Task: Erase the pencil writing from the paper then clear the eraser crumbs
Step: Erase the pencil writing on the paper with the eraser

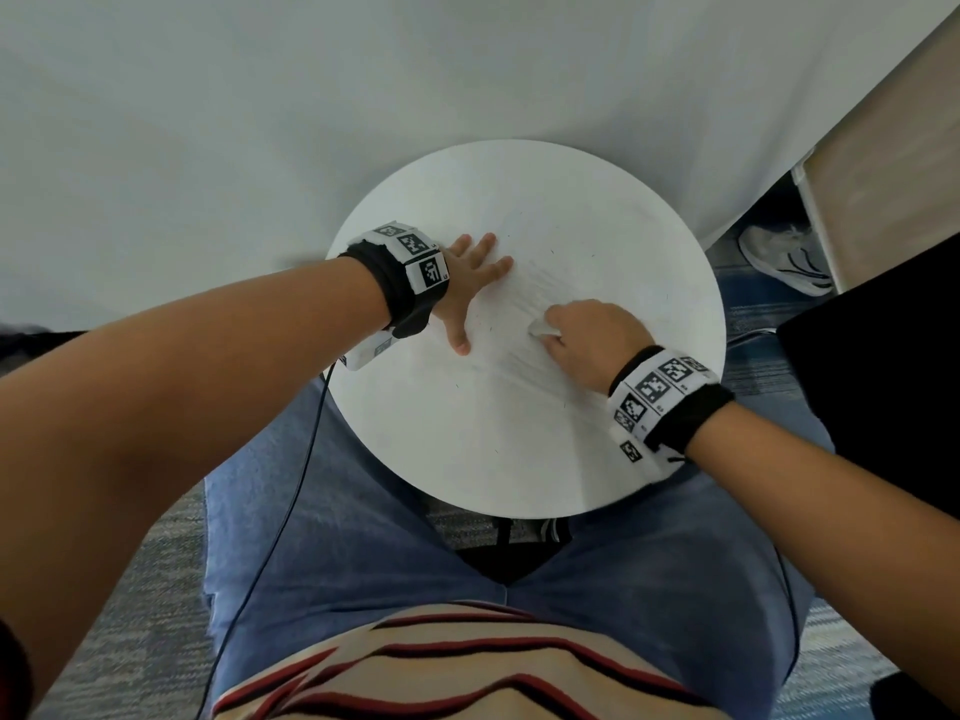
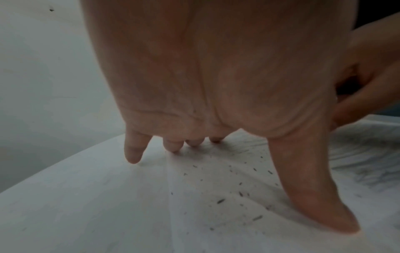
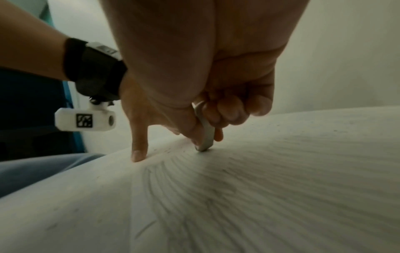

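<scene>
The paper (image 1: 550,252) lies on the round table (image 1: 467,459). The left hand (image 1: 467,288) rests on its left part, the right hand (image 1: 592,335) with the eraser (image 1: 543,331) just right of it, crumbs (image 2: 220,201) scattered around

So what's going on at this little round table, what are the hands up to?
A person seated at a round white table is rubbing pencil marks off a sheet of paper. The right hand pinches a white eraser with its tip down on the paper, among grey pencil strokes that remain. The left hand lies flat with fingers spread, pressing the paper down. Dark eraser crumbs are scattered near that hand and have not been cleared.
</scene>
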A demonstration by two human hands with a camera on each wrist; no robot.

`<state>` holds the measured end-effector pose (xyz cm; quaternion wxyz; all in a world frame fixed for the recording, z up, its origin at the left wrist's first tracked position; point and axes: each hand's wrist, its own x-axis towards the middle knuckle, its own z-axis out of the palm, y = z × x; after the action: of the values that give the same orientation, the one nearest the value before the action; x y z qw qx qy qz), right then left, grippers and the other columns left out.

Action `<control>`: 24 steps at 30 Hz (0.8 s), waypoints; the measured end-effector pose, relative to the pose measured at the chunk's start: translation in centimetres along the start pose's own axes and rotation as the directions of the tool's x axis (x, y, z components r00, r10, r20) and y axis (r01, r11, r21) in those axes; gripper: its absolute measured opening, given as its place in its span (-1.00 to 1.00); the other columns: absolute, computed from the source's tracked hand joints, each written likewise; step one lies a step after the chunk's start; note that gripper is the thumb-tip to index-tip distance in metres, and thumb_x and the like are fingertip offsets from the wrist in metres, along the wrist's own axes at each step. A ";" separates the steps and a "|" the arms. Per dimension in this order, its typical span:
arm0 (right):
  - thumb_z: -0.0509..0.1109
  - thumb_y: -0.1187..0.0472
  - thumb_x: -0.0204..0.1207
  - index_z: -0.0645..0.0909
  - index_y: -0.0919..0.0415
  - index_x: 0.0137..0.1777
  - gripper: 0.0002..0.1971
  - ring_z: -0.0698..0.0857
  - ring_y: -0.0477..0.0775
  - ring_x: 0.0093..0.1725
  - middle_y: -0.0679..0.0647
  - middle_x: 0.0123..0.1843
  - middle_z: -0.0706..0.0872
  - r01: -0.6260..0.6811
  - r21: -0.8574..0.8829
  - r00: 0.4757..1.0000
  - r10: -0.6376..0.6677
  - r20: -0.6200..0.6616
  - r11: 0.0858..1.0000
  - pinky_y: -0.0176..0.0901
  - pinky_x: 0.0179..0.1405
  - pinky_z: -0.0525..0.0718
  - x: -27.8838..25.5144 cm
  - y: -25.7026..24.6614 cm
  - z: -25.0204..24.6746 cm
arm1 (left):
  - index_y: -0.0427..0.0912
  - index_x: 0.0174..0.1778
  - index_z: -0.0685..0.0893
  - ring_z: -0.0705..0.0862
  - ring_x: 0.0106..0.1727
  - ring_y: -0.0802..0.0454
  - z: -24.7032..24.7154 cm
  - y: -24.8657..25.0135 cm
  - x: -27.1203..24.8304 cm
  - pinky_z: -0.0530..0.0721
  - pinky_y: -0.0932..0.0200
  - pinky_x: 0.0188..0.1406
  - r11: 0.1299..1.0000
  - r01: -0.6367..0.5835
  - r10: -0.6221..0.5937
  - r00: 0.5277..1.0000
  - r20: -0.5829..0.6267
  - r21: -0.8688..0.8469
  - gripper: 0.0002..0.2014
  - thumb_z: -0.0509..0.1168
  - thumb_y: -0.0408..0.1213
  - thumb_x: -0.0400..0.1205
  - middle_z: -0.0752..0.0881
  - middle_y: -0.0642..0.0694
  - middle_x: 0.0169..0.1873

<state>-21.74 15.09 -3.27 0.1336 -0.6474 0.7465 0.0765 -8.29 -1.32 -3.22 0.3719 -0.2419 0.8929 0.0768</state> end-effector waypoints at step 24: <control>0.19 0.07 0.67 0.32 0.13 0.30 -0.73 0.53 0.16 -0.32 0.10 -0.17 0.62 -0.006 0.030 1.000 0.006 -0.013 1.000 -0.07 -0.38 0.46 -0.2 -2.7 -0.1 | 0.07 0.75 -0.41 -0.31 0.77 -0.27 0.7 0.1 0.4 0.00 -0.55 0.65 1.000 0.016 -0.016 0.999 -0.038 -0.013 0.37 0.53 0.35 0.39 -0.47 -0.10 0.73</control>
<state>-19.03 14.88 -2.94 0.1381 -0.6435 0.7504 0.0616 -8.10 -1.14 -4.02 0.3540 -0.2528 0.8973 0.0748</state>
